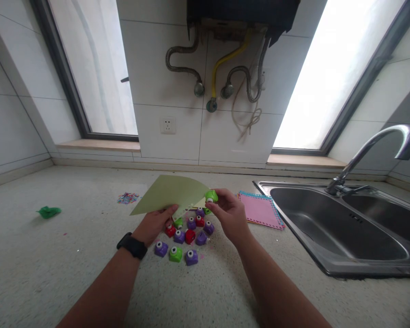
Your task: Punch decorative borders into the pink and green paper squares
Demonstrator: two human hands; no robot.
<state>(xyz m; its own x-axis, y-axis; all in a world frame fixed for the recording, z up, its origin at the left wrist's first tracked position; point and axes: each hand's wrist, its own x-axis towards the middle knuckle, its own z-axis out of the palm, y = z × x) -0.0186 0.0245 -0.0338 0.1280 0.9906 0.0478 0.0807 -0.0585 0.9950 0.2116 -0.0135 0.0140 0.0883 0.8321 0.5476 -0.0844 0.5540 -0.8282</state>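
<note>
My left hand [157,223], with a dark watch on its wrist, pinches the near edge of a pale green sheet of paper [171,193] and holds it tilted above the counter. In my right hand [229,212] is a green craft punch [211,196], gripped between thumb and fingers at the paper's right corner. Whether the paper's edge sits inside the punch's slot I cannot tell. Small punched holes show along the sheet's near right edge. Below, several purple, red and green craft punches lie grouped, among them a purple punch [192,257] and a red punch [190,236].
A stack of pink and blue paper with punched borders [262,209] lies right of my hand, beside the steel sink [314,259] with its faucet [372,150]. Colourful paper bits [127,197] form a pile on the left. Farther left is a crumpled green piece [48,212].
</note>
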